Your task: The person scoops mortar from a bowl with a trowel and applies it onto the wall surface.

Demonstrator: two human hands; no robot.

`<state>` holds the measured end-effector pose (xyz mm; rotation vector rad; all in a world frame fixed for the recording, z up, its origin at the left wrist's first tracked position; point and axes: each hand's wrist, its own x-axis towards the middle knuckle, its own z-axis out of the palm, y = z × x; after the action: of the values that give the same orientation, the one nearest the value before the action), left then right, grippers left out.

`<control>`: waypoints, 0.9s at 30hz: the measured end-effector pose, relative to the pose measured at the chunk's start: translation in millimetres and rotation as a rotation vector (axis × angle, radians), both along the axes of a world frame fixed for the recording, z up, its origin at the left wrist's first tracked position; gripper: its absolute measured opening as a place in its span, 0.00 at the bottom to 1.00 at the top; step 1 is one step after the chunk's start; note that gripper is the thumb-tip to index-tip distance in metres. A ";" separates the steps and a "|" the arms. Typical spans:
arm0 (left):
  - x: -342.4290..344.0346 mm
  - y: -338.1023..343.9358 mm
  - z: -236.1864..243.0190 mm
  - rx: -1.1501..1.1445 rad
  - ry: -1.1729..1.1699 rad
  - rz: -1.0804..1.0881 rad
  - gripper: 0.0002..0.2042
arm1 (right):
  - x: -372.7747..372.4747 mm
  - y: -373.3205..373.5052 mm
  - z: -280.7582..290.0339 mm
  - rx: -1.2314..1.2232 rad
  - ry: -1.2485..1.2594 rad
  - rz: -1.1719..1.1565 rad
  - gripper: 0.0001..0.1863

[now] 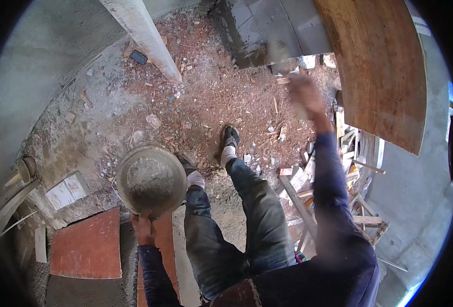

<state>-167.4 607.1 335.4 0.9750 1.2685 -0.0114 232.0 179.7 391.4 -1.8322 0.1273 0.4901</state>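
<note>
Here's the left hand (143, 228) on the near rim of the basin (179, 178), fingers pinching its edge, and the basin sits left of the knees, its mortar (148, 175) aboard! Out ahead, the right hand (307, 97) is stretched toward the tiles (267, 25), so blurred that nobody can tell whether its fingers are spread or closed, or holding anything. It looks like the handling-out of mortar is in hand; the next move calls for a steady rim grip and a level basin. And what textures! Lumpy, wet-looking grey paste in a round bowl, smooth flat tiles, a curved-looking brown wooden board (385, 71), reddish crumbly dirt (206, 102) strewn with chips.
</note>
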 end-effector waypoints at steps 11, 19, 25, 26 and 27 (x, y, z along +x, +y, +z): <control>-23.2 -33.8 -1.5 0.185 0.101 -0.729 0.23 | -117.4 138.4 137.2 -0.817 -0.430 1.051 0.14; 74.5 -65.9 91.8 0.275 -0.111 -0.624 0.30 | -178.6 172.9 46.9 -0.778 -0.228 1.235 0.16; 75.1 -31.4 98.0 0.163 -0.364 -0.428 0.29 | -215.2 185.9 107.0 -0.584 -0.166 0.876 0.20; 76.3 -28.5 106.2 0.056 -0.374 -0.372 0.29 | -223.0 183.9 121.0 -0.615 -0.198 0.847 0.23; 76.6 -24.7 111.2 0.016 -0.330 -0.339 0.29 | -228.4 179.6 122.2 -0.568 -0.243 0.831 0.22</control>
<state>-90.9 582.4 446.6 1.1445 0.7945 -0.0993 3.6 359.3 513.5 -2.4547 -0.7618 0.8527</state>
